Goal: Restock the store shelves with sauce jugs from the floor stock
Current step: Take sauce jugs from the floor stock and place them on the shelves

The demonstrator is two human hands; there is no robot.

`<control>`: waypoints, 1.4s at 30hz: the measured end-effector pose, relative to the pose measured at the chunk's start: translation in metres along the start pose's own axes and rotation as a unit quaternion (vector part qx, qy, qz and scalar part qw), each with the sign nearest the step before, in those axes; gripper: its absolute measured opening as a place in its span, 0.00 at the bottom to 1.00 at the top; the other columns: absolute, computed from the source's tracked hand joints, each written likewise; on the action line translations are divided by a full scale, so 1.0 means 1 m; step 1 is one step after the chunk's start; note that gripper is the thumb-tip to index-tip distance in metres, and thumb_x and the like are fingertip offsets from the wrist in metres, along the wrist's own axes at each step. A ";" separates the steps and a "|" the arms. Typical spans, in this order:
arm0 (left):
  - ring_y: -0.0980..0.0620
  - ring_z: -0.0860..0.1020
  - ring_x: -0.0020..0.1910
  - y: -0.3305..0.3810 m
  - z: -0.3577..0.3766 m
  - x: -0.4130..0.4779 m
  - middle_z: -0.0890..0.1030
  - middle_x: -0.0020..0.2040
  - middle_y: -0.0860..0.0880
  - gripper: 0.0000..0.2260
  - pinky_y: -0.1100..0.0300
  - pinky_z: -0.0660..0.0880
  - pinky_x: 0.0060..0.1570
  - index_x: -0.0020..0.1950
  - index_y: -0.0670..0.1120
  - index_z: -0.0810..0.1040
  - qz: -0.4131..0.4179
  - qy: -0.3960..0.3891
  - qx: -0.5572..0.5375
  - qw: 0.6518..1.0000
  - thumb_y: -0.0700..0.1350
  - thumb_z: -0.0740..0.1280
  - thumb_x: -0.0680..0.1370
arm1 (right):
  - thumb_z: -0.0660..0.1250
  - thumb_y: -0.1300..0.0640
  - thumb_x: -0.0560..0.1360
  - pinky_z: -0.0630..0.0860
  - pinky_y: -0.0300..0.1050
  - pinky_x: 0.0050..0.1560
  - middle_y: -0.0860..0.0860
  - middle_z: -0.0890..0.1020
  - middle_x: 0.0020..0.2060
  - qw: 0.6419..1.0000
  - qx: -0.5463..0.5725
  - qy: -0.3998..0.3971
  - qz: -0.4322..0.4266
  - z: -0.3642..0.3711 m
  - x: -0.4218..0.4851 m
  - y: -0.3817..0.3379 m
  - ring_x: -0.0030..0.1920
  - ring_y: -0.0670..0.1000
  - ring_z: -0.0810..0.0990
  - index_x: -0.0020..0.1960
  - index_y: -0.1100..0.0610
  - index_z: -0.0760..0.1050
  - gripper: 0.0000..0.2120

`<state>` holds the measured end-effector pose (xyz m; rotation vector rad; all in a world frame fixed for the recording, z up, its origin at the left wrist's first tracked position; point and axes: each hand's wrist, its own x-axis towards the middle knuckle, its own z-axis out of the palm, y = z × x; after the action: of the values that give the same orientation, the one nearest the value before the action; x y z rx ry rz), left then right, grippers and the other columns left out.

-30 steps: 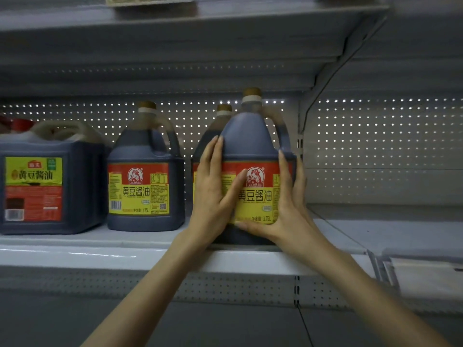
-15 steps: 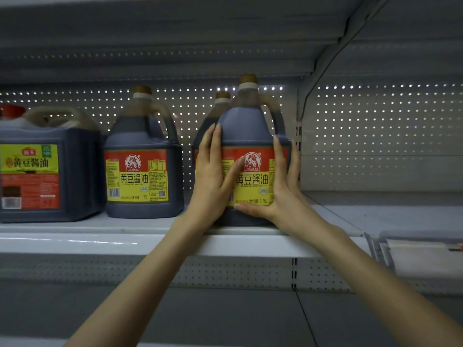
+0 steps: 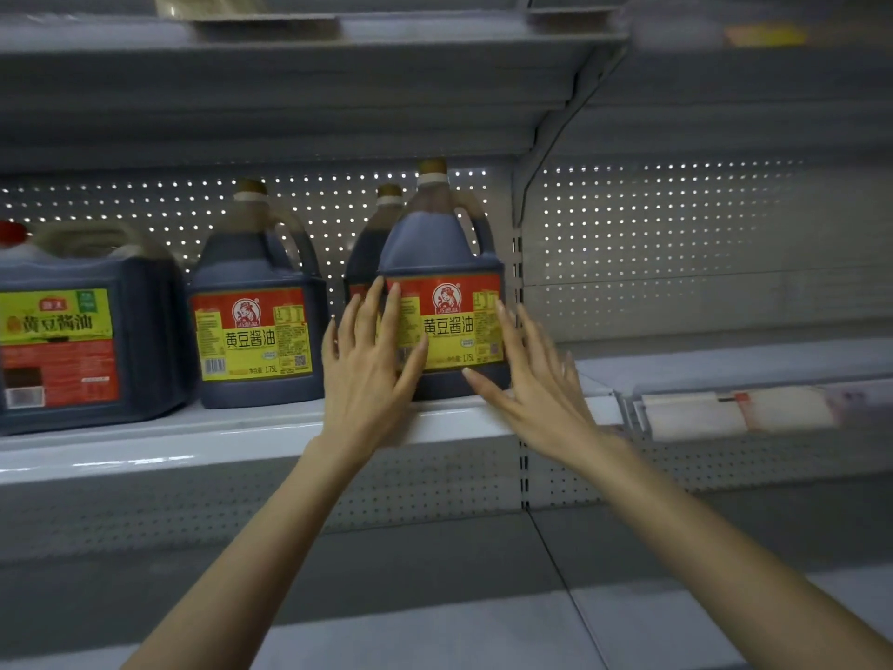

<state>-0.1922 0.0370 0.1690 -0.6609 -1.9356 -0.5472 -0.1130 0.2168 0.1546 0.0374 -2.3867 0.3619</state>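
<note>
Both hands have eased their grip: the left hand [image 3: 367, 365], fingers straight, lies against the left side of the front sauce jug [image 3: 442, 253], upright at the shelf [image 3: 145, 447] front; the right hand [image 3: 536, 379], splayed, holds nothing.

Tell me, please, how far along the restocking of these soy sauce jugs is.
Done: three red-label soy sauce jugs stand on the shelf: the front jug, the rear jug behind it, the middle jug to its left. In hand: the left hand and right hand flank the front jug, fingers straight, gripping nothing. Left: the right-hand bay shows no jugs; floor stock is out of view.
</note>
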 end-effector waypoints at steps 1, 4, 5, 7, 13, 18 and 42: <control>0.46 0.54 0.76 0.000 -0.001 -0.005 0.56 0.78 0.48 0.31 0.47 0.50 0.73 0.78 0.49 0.54 0.003 -0.007 0.010 1.000 0.63 0.46 0.78 | 0.38 0.24 0.67 0.39 0.66 0.73 0.44 0.30 0.74 1.000 -0.024 0.001 0.009 -0.004 -0.009 0.002 0.76 0.50 0.35 0.69 0.37 0.23 0.39; 0.46 0.54 0.76 0.002 -0.003 -0.020 0.55 0.79 0.49 0.31 0.46 0.48 0.74 0.79 0.49 0.51 0.004 -0.032 0.030 0.999 0.63 0.45 0.79 | 0.36 0.26 0.68 0.37 0.66 0.71 0.46 0.34 0.76 0.995 -0.098 0.002 0.029 -0.018 -0.029 0.013 0.76 0.51 0.36 0.73 0.40 0.27 0.40; 0.46 0.53 0.77 0.003 -0.004 -0.024 0.54 0.79 0.49 0.32 0.46 0.47 0.74 0.79 0.50 0.50 0.001 -0.044 0.035 0.998 0.63 0.43 0.78 | 0.34 0.26 0.67 0.37 0.66 0.71 0.47 0.35 0.76 0.992 -0.122 0.005 0.033 -0.025 -0.035 0.016 0.76 0.52 0.36 0.73 0.40 0.27 0.40; 0.46 0.53 0.77 0.006 -0.008 -0.031 0.53 0.79 0.48 0.33 0.45 0.47 0.74 0.79 0.50 0.50 -0.001 -0.064 0.044 0.997 0.64 0.42 0.77 | 0.30 0.26 0.65 0.36 0.66 0.70 0.48 0.37 0.77 0.986 -0.158 0.009 0.046 -0.035 -0.045 0.024 0.77 0.53 0.38 0.72 0.41 0.27 0.40; 0.44 0.54 0.77 0.024 -0.014 -0.051 0.56 0.78 0.47 0.36 0.43 0.47 0.73 0.79 0.48 0.52 -0.008 -0.106 0.062 0.992 0.66 0.39 0.75 | 0.26 0.24 0.62 0.37 0.68 0.70 0.49 0.37 0.76 0.972 -0.213 0.009 0.094 -0.061 -0.078 0.064 0.77 0.56 0.40 0.74 0.43 0.30 0.45; 0.46 0.52 0.77 0.069 -0.009 -0.067 0.55 0.78 0.46 0.37 0.43 0.45 0.74 0.78 0.47 0.52 -0.009 -0.115 0.023 0.993 0.67 0.39 0.75 | 0.20 0.23 0.57 0.35 0.70 0.68 0.52 0.37 0.77 0.954 -0.257 -0.019 0.150 -0.095 -0.126 0.112 0.77 0.57 0.40 0.75 0.45 0.30 0.50; 0.47 0.48 0.78 0.365 0.094 -0.126 0.51 0.79 0.46 0.40 0.45 0.39 0.73 0.79 0.48 0.47 0.174 -0.244 -0.171 0.939 0.67 0.32 0.72 | 0.24 0.26 0.60 0.47 0.69 0.70 0.51 0.43 0.78 0.789 -0.388 -0.061 0.472 -0.270 -0.389 0.224 0.77 0.58 0.46 0.77 0.48 0.35 0.50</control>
<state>0.0317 0.3425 0.0491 -1.4437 -2.1192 -0.5331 0.3257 0.4766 0.0325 -1.5794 -2.3164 -0.2307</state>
